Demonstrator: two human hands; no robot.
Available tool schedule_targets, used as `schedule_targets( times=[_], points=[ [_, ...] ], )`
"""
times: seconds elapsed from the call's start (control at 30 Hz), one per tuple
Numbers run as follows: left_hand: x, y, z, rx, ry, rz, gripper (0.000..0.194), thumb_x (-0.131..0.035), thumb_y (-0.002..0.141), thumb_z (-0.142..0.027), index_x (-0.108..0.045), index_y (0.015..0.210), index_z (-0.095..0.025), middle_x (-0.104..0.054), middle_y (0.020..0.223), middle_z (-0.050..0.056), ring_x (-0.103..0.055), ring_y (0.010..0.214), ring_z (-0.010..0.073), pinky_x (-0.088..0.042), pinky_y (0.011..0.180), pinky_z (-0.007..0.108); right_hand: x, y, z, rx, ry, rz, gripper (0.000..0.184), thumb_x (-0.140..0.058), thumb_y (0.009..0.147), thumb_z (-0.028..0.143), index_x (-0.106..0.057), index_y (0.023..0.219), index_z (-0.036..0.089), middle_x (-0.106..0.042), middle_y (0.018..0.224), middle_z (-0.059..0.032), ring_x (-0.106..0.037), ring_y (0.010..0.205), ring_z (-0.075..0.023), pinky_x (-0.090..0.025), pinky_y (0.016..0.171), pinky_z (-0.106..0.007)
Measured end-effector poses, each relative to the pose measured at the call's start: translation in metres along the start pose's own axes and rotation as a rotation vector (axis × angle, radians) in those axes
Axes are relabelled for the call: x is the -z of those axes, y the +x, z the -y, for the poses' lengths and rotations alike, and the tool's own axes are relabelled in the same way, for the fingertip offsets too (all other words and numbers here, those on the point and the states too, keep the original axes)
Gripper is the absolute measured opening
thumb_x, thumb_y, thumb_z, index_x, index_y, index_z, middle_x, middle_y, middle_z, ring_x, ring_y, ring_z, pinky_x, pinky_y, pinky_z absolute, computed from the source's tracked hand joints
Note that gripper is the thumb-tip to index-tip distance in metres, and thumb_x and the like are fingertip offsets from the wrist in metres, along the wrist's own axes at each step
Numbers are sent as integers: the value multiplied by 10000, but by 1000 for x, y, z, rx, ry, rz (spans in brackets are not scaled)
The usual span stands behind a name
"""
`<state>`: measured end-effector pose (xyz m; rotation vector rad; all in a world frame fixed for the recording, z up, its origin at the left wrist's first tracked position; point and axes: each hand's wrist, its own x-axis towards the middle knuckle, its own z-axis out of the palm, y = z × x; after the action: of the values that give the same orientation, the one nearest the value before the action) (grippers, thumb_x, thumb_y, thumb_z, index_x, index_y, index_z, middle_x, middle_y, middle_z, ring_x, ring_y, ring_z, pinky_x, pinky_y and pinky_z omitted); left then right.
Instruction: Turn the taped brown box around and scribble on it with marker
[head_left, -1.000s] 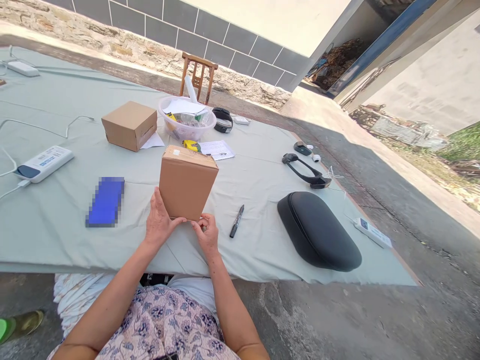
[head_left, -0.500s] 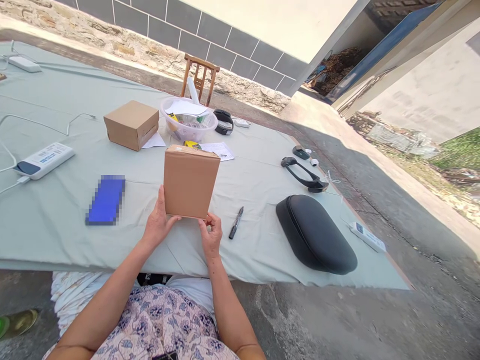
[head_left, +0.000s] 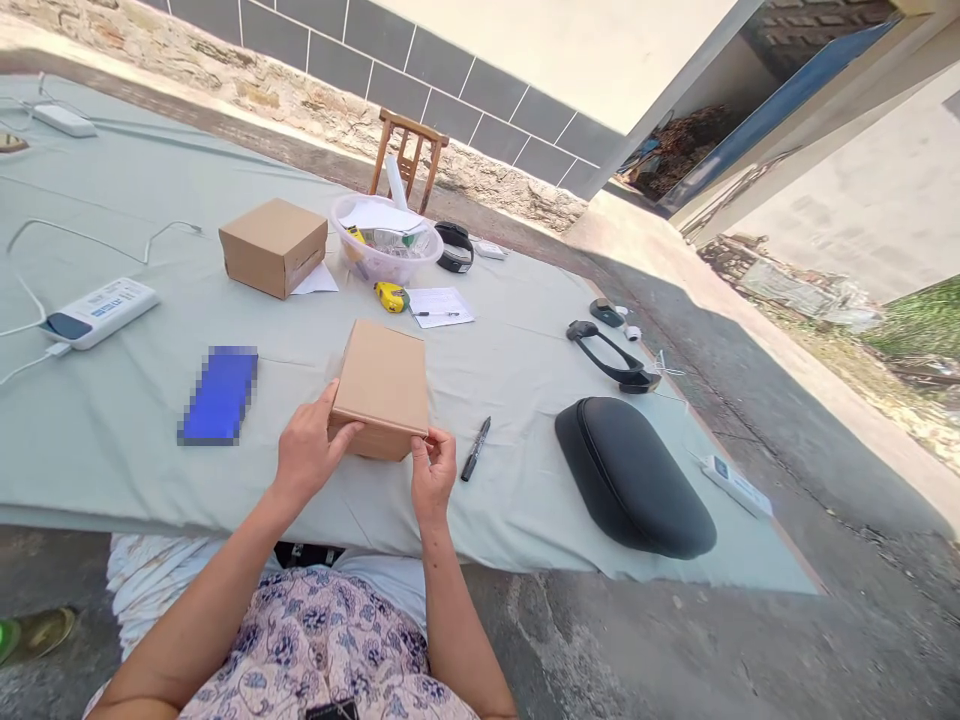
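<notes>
At the near edge of the table, a brown cardboard box (head_left: 380, 390) is held between both hands, tilted, above the grey-green table cloth (head_left: 135, 470). Whether its underside touches the cloth cannot be determined.

Left hand (head_left: 309, 450): fingers closed against the box's left side, thumb raised along its near-left face. Right hand (head_left: 433, 475): thumb and forefinger pinch the box's near-right corner, remaining fingers curled.

Nearest items: a black marker (head_left: 475, 449) lies just right of the right hand; a blue object (head_left: 219, 395), obscured by pixelation, lies left of the left hand.

Far side: a second cardboard box (head_left: 274, 247) stands left of a clear plastic bowl (head_left: 420, 250). A yellow tape measure (head_left: 391, 297) lies beside a paper sheet (head_left: 442, 307) near the bowl.

Right side: a black padded case (head_left: 634, 478) lies near the cloth's right edge, with a black curved headband device (head_left: 611, 355) farther away. A white power bank (head_left: 99, 313) lies at left.
</notes>
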<state>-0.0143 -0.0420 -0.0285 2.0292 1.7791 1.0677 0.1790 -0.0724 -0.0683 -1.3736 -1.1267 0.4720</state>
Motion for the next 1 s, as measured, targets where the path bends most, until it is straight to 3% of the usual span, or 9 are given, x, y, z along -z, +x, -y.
schedule_targets(
  times=[0.2,0.37,0.47,0.57,0.67,0.9,1.0],
  points=[
    [-11,4,20,76,-148,87,544,-600,915,-380,-520,1407,-161,-727,1130,129,-693,951,267,-568,831,387,-14,-7,-26,-88,-27,9,301,-590,868,473,-590,965,188,-640,938,-48,-618,835,-167,-517,719,-291],
    [-8,5,38,153,-333,161,364,-608,866,-385,-626,1178,-200,-725,960,54,-705,814,213,-574,739,339,-4,-6,-28,-60,-113,71,256,-615,856,441,-622,924,194,-667,878,-21,-615,834,-172,-502,776,-304],
    [-14,-1,45,139,-265,181,170,-584,832,-275,-617,980,-198,-687,852,40,-680,769,213,-550,701,336,-1,-7,-30,-41,-198,110,181,-635,838,380,-610,842,201,-653,798,-5,-586,775,-179,-469,786,-323],
    [-24,-9,46,65,-75,127,35,-553,820,-199,-562,851,-213,-664,856,71,-645,783,240,-520,704,357,-3,-8,-33,-18,-272,118,132,-611,843,332,-577,802,211,-632,782,-10,-547,751,-187,-431,770,-332],
    [-29,-13,45,22,32,91,21,-539,851,-201,-544,844,-219,-657,889,100,-632,824,269,-503,704,369,-6,-8,-33,11,-312,119,137,-570,864,329,-542,781,223,-607,799,-16,-526,778,-196,-415,774,-333],
    [-26,-17,37,-12,53,98,60,-562,866,-224,-503,864,-221,-636,914,97,-633,872,283,-511,734,384,-2,-11,-30,26,-302,126,163,-561,862,344,-509,765,224,-629,884,-35,-558,871,-203,-434,846,-354],
    [-28,-22,31,-37,21,14,261,-660,846,-383,-484,937,-213,-634,949,98,-638,922,301,-523,751,398,-3,-17,-27,2,-283,90,199,-587,864,400,-525,822,215,-621,867,-24,-556,831,-187,-451,821,-342]
  ],
)
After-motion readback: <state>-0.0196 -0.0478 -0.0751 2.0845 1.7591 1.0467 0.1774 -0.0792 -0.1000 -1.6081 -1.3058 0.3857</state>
